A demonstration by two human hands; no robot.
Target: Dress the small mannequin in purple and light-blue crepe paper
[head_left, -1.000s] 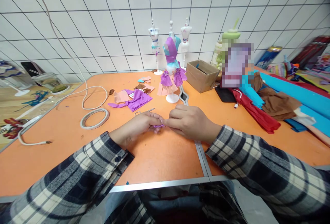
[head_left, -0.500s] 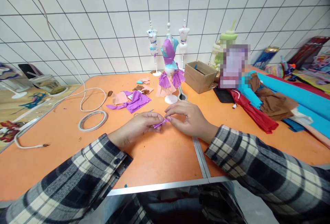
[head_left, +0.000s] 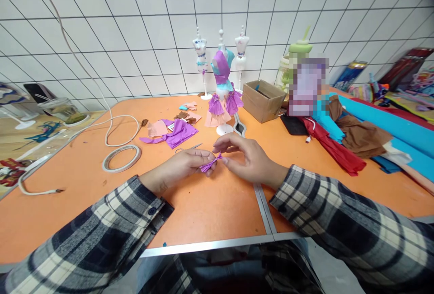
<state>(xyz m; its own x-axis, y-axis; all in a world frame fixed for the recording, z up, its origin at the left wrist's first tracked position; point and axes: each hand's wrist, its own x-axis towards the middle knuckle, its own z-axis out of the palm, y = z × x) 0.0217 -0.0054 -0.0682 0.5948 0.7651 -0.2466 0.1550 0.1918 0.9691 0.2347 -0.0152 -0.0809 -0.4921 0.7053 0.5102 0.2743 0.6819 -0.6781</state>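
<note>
A small gathered piece of purple crepe paper (head_left: 209, 165) is pinched between the thumb and fingers of my left hand (head_left: 185, 166), low over the orange table. Its narrow twisted end points toward my right hand (head_left: 249, 158), whose thumb and fingers are parted around that end. Whether a fingertip still touches the paper I cannot make out. Just beyond my hands stands a mini dress form (head_left: 222, 67) in purple and blue paper, with a peach and purple ruffled skirt. Scissors (head_left: 190, 147) lie behind my left hand, partly hidden by it.
Purple paper scraps (head_left: 181, 133) lie at the left, near a roll of tape (head_left: 122, 158) and a white cable (head_left: 110, 127). A cardboard box (head_left: 263, 101) stands behind my right hand. Coloured crepe paper (head_left: 362, 133) is heaped at the right. Two white dress forms (head_left: 200, 52) stand by the wall.
My right thumb and fingers have parted from their pinch at the paper's end. More of the purple paper now shows, still in my left hand.
</note>
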